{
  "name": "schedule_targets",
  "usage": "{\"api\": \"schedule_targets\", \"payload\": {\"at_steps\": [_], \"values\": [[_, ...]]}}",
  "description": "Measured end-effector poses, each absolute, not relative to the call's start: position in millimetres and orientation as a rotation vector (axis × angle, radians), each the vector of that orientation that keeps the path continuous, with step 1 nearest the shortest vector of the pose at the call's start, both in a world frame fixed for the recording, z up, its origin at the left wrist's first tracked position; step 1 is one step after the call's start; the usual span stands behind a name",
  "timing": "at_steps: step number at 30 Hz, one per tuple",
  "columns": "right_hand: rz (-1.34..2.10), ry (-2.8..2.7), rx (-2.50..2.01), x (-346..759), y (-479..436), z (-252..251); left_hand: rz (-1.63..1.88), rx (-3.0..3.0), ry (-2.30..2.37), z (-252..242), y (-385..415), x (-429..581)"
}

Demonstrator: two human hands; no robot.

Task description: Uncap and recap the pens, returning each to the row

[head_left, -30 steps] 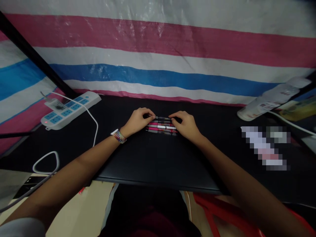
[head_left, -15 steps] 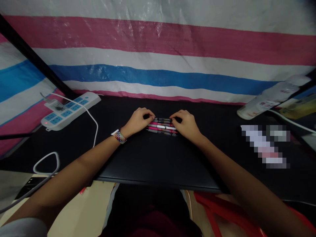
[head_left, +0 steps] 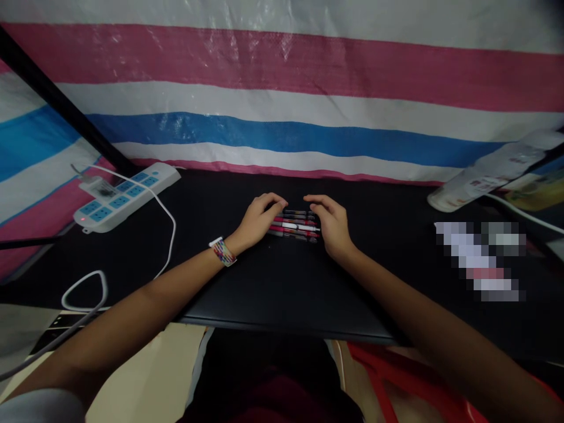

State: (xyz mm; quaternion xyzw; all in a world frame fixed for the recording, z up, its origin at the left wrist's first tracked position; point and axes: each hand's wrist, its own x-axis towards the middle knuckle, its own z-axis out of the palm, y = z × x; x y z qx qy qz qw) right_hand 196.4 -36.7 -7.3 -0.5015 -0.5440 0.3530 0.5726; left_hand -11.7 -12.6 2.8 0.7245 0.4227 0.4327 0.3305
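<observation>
Several pens [head_left: 299,227] lie side by side on the black table in a tight row, running left to right. A white pen [head_left: 296,225] lies amid pink-red and dark ones, and a black pen [head_left: 299,212] is at the far side. At the row's left ends, my left hand [head_left: 258,220] has its thumb and fingers pressed together at the tip of the black pen; the hand covers some of the other ends. Off the right ends, my right hand [head_left: 333,226] is open, thumb and forefinger apart with nothing between them.
A white power strip [head_left: 126,198] with a charger and white cable [head_left: 165,205] is on the left. A plastic bottle [head_left: 480,176] leans at the right, beyond a pixelated item [head_left: 471,258]. Striped sheeting [head_left: 282,106] hangs behind the table; a red stool [head_left: 379,370] stands below.
My left hand has slid right along the pens' left ends, and the pens sit slightly further right. My right hand has let go, and its fingers have spread.
</observation>
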Motion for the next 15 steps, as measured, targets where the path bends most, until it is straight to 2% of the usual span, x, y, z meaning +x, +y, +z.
{"api": "schedule_targets", "payload": {"at_steps": [15], "values": [[0.794, -1.370, -1.158, 187.4, -32.7, -1.8, 1.206, 1.586, 1.007, 10.8, -21.3, -1.9]]}}
